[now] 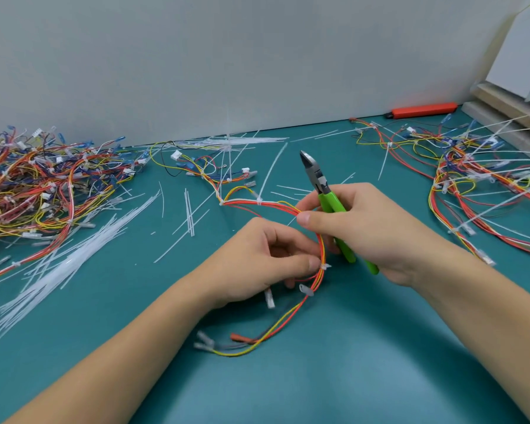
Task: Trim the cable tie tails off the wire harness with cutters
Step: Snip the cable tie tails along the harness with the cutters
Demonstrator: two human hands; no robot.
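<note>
From the head camera, looking down, a person works at a green table [349,377]. The wire harness [320,240], a bunch of red, orange and yellow wires, lies in the middle of the table and curves up between both hands. The left hand [266,261] pinches the wires right by a small white cable tie [325,266], with the thumb pressed next to it. That tie looks short, so its tail may be cut off already, but it is too small to be sure. The right hand [364,228] has its fingers wrapped around the green handles of the cutters [322,185], and its thumb and first finger also touch the wires higher up. The cutter tip points up and away, not at any tie. Farther along the same harness, a long white tie tail [273,169] sticks out and likely needs cutting. Loose cut tails [74,258] lie to the left, and piles of other harnesses [37,185] sit on both sides. What could go wrong: the blades could nip a wire if they close too near the bunch, or pinch the left fingers holding so close. A cut tail could also fly off.
</note>
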